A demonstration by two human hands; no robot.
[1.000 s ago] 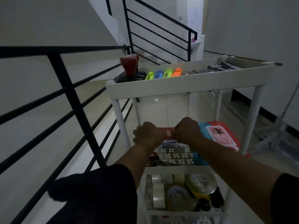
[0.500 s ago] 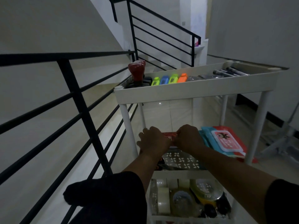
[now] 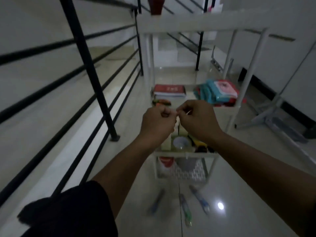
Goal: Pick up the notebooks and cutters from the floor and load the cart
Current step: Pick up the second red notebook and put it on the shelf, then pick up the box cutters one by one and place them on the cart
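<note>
Left hand [image 3: 157, 122] and right hand [image 3: 198, 118] were held together before white cart [image 3: 196, 23], fingers curled; whether anything was pinched could not be told. One red notebook stack [image 3: 169, 90] was seen on middle shelf. Three cutters [image 3: 185, 209] were left on floor [image 3: 239, 194], blurred.

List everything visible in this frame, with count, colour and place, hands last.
cart: one, white, tiered, centre
notebooks: a stack, red on top, middle shelf left
packets: several, teal and red, middle shelf right
tape rolls: exact count unclear, pale, lower shelf
cutters: three, blue, green, blue, on the floor before the cart
railing: black, left
left hand: curled, apparently empty
right hand: curled, apparently empty
</note>
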